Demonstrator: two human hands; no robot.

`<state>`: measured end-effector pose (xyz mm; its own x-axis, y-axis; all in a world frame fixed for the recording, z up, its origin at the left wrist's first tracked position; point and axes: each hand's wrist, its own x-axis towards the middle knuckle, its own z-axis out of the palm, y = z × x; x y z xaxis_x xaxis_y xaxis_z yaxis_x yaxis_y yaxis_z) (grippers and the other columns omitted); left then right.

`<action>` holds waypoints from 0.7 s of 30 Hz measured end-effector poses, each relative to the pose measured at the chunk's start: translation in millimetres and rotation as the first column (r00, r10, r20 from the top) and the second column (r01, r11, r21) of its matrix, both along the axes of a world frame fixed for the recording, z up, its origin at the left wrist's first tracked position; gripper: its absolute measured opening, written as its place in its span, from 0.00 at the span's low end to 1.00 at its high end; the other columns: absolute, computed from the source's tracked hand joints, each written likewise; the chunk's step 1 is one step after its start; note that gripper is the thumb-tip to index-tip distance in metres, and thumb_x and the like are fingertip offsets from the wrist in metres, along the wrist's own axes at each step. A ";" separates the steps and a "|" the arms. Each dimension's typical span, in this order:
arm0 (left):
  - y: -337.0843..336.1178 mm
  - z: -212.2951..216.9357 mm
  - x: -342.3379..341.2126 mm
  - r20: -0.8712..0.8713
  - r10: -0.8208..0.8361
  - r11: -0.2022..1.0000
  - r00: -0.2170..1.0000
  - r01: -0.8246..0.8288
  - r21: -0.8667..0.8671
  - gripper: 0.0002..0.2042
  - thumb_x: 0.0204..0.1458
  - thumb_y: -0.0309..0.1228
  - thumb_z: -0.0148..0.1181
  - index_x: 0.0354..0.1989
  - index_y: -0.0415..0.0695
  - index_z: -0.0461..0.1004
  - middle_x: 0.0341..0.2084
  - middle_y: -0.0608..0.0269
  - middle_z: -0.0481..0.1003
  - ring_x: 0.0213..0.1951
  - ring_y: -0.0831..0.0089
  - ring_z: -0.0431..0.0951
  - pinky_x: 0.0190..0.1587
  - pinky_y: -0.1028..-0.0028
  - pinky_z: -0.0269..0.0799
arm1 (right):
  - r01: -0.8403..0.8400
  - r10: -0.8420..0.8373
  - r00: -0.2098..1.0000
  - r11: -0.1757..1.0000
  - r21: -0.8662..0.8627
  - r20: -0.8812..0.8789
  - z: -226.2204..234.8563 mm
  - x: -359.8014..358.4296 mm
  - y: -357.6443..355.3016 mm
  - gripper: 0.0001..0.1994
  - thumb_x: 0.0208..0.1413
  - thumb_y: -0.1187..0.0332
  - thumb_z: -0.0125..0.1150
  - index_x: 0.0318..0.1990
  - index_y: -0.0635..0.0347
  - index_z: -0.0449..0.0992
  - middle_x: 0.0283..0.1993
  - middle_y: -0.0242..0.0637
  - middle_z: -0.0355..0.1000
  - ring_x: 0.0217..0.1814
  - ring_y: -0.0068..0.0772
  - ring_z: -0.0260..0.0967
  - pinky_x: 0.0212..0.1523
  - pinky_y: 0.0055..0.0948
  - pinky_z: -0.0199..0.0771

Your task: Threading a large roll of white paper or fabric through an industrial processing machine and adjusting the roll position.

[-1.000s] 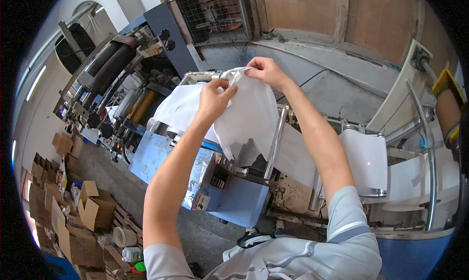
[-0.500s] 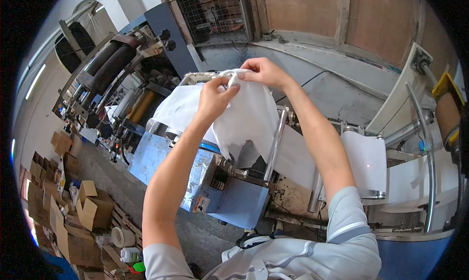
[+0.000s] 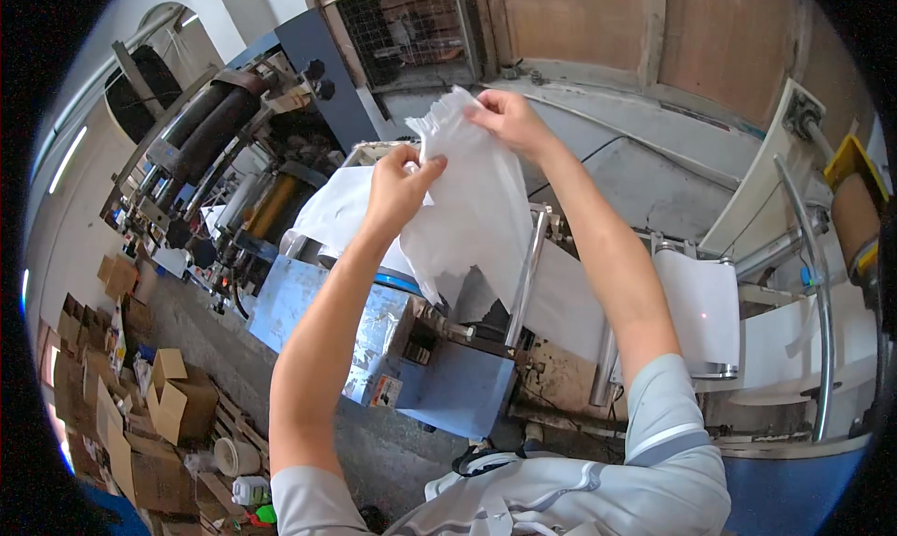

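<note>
At the lower left of the frame we see a heap of brown cardboard boxes (image 3: 140,396) on the floor, with a small white bucket (image 3: 235,457) just beside them. Above them, in the upper left, stand dark rollers (image 3: 201,115) on a long machine that runs back toward the wall.

Moving toward the middle, a blue machine housing (image 3: 374,340) sits under our arms, with a metal rod (image 3: 525,274) rising from it at a slant. Our left hand (image 3: 400,188) is raised in the upper middle of the frame, its fingers pinched on the left edge of a white plastic bag (image 3: 472,209). The bag hangs in the centre of the frame, above the blue housing and in front of the rod, its crumpled top lifted between both hands. Behind it a second white sheet (image 3: 336,209) lies draped on the machine.

Just to the right, our right hand (image 3: 505,120) grips the top edge of the same bag, a little higher than the left hand. The two hands are near each other but apart, each clamped on the bag.

Farther right, a white film web (image 3: 705,312) runs over a roller, and a curved metal pipe (image 3: 822,302) bends down the right side. A mesh-covered window (image 3: 406,22) sits at the upper middle.
</note>
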<state>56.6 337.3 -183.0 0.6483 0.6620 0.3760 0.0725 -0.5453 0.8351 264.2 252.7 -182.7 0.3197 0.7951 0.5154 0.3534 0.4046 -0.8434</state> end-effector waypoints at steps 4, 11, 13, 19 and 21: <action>-1.1 4.0 -13.2 -0.045 -0.039 0.999 0.998 0.038 -0.008 0.17 0.45 0.40 0.68 0.29 0.38 0.73 0.23 0.63 0.73 0.26 0.78 0.71 0.29 0.75 0.68 | 0.003 -0.001 0.999 0.999 0.039 -0.053 -1.8 -4.0 2.1 0.13 0.59 0.59 0.60 0.38 0.61 0.75 0.30 0.24 0.70 0.30 0.13 0.62 0.31 0.18 0.63; 0.3 21.6 -38.5 -0.152 -0.087 0.976 0.985 0.054 -0.213 0.16 0.44 0.39 0.69 0.33 0.40 0.73 0.22 0.67 0.71 0.24 0.79 0.69 0.27 0.77 0.65 | 0.077 -0.077 0.997 0.990 0.119 -0.006 -1.4 -2.1 7.5 0.12 0.60 0.59 0.60 0.36 0.59 0.75 0.28 0.22 0.69 0.29 0.12 0.60 0.30 0.17 0.62; -4.4 27.9 -46.9 -0.112 -0.195 0.960 0.974 0.166 -0.226 0.16 0.45 0.39 0.69 0.33 0.40 0.74 0.20 0.69 0.70 0.21 0.82 0.67 0.24 0.78 0.61 | 0.068 -0.068 0.998 0.991 0.115 -0.006 -2.4 -5.9 9.0 0.12 0.59 0.58 0.60 0.36 0.59 0.75 0.28 0.22 0.69 0.29 0.12 0.60 0.30 0.17 0.62; -1.4 31.1 -57.3 -0.191 -0.010 0.985 0.981 -0.023 -0.169 0.13 0.48 0.39 0.66 0.31 0.42 0.76 0.17 0.71 0.70 0.20 0.85 0.64 0.23 0.81 0.58 | 0.110 -0.110 0.994 0.981 0.160 -0.004 -7.6 -4.0 20.7 0.12 0.59 0.59 0.61 0.37 0.60 0.74 0.29 0.23 0.70 0.29 0.12 0.61 0.31 0.17 0.63; 0.8 33.0 -61.5 -0.174 -0.010 0.989 0.985 -0.015 -0.144 0.13 0.49 0.41 0.66 0.30 0.42 0.76 0.17 0.70 0.70 0.22 0.85 0.67 0.24 0.80 0.61 | 0.180 -0.162 0.981 0.966 0.188 -0.106 -10.7 -3.6 24.3 0.12 0.58 0.61 0.63 0.38 0.61 0.74 0.31 0.24 0.70 0.30 0.13 0.62 0.32 0.16 0.64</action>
